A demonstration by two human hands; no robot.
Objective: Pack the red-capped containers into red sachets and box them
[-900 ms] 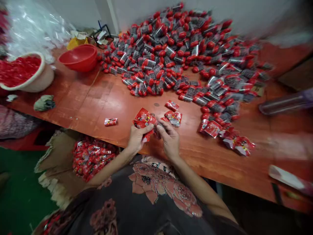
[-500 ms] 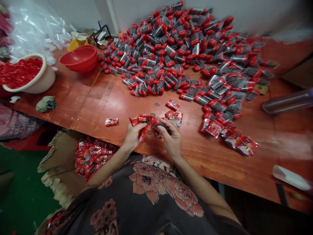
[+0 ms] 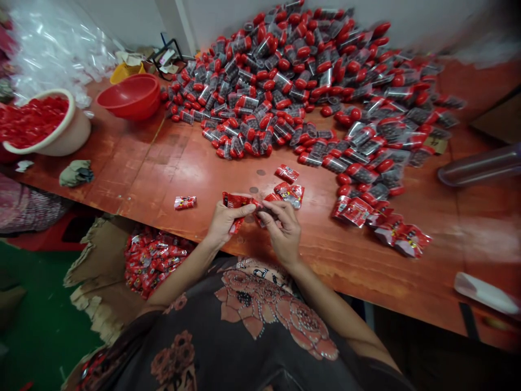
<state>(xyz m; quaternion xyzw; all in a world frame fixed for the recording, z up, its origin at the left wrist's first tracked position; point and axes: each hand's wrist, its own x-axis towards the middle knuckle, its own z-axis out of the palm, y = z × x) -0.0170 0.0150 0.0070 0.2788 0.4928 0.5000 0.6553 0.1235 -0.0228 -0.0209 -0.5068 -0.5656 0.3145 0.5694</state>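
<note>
My left hand (image 3: 223, 221) is closed on red printed wrappers (image 3: 236, 202), thumb stretched across the top. My right hand (image 3: 284, 228) is closed, its thumb and fingers pinching a small red-capped tube (image 3: 259, 213) whose body is mostly hidden by the fingers. The two hands almost meet at the table's near edge, the tube's end against the wrappers. Several loose red wrappers (image 3: 291, 194) lie just beyond my right hand. Left of my left hand, a single wrapped piece (image 3: 185, 202) lies on the table.
A large heap of red-capped clear tubes (image 3: 280, 81) fills the back. More wrappers (image 3: 401, 233) lie to the right. At left stand a red bowl (image 3: 130, 98) and a white tub (image 3: 75, 127) of red caps. Below the edge, a cardboard box (image 3: 101, 271) contains wrapped pieces (image 3: 154, 260).
The right-hand fingers have closed further over the tube, and it shows less. My left thumb has shifted right, towards the tube. The wrappers have turned a little in the left hand.
</note>
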